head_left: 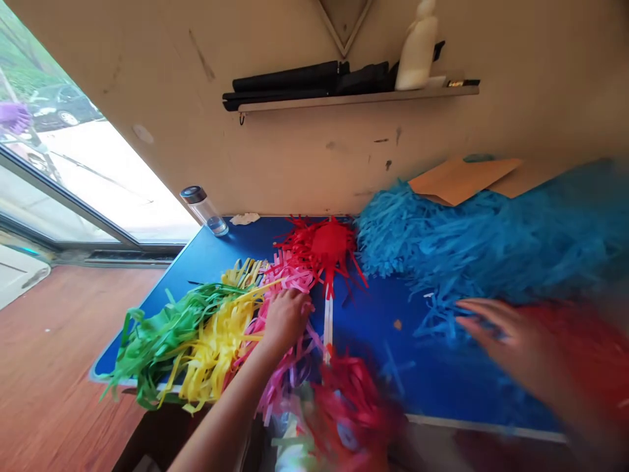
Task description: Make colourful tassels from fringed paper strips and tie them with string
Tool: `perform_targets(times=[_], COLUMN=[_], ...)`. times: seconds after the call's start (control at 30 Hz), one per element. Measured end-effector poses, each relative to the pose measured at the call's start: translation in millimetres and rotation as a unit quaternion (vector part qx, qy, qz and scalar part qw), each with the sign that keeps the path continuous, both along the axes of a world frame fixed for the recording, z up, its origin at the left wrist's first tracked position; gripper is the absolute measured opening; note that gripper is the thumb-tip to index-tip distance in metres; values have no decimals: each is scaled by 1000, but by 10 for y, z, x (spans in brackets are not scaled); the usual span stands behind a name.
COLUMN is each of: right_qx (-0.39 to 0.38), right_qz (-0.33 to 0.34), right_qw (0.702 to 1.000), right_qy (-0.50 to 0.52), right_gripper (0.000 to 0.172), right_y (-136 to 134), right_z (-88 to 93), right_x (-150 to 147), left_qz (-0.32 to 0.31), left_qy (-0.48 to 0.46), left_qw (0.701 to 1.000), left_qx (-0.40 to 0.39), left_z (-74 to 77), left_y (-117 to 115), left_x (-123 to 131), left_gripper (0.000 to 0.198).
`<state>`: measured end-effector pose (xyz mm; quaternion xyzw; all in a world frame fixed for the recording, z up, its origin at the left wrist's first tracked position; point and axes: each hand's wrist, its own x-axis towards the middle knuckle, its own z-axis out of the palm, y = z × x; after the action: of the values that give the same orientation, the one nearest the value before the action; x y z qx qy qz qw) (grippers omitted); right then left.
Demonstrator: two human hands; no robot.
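My left hand (pixel 287 318) lies over a bundle of pink streamers (pixel 299 274), its fingers curled into the strips and the fingertips hidden. Beside it on the blue table (pixel 373 321) spread yellow streamers (pixel 216 347) and green streamers (pixel 171 334). My right hand (pixel 506 328), smeared by motion, reaches in from the right with thumb and fingers apart. Just beyond its fingertips hang loose ends of a large heap of blue streamers (pixel 457 242). A red streamer bundle (pixel 330 242) sits behind my left hand. Another red bundle (pixel 356 406), blurred, is at the table's front edge.
A clear bottle (pixel 206 213) with a dark lid stands at the back left corner. Brown paper pieces (pixel 462 180) lie on the blue heap. Above, a wall shelf (pixel 358 100) holds black items and a white bottle (pixel 417 49). A glass door (pixel 98 183) is at left.
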<state>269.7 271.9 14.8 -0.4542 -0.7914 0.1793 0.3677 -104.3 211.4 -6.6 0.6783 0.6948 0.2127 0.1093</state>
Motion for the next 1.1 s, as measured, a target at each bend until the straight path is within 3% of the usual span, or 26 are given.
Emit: perform_targets(times=[0.07,0.13,0.2,0.33,0.43,0.53,0.67,0.77,0.83,0.97,1.1], right_qx=[13,5,-5,-44,-57,-89,-172,-258,-328,-438,-508], right_qz=[73,194,269,327,342,328,229,190,170,118,118], right_qw=[995,973,948,912,904,907,933,934,923,891,838], right_qy=[-60,-124,-172,-242,-251,-246,-217,-161,-106,24,162], right_gripper=[24,24,22,24,24,20,23,16,12,11,22], right_y=[45,128,217,355,429,475,491,476,460,440,431], right_z=[-90,-198,-307,-491,-603,-690,-765,-845,-923,-1038,-942], right_x=[-441,-961,-1466,-2244,-2604,-2767,-2766,-2786,-2851,-2978,-2959], left_qz=[-40,-70,-65,21,121,130,20,5,16,29,49], left_qy=[51,109,140,161,170,172,157,181,195,191,176], left_qw=[998,991,988,987,978,976,987,980,975,974,981], left_qx=[-11,-21,-20,-1,21,12,-42,-82,-109,-115,-67], left_z=[-41,-40,18,167,158,29,-150,-205,-218,-258,-330], left_y=[116,225,349,574,548,295,-113,-273,-325,-460,-637], left_x=[-119,-271,-518,-1069,-1183,-1025,-803,-788,-822,-915,-1028], left_gripper=[19,19,18,28,33,32,20,35,44,34,27])
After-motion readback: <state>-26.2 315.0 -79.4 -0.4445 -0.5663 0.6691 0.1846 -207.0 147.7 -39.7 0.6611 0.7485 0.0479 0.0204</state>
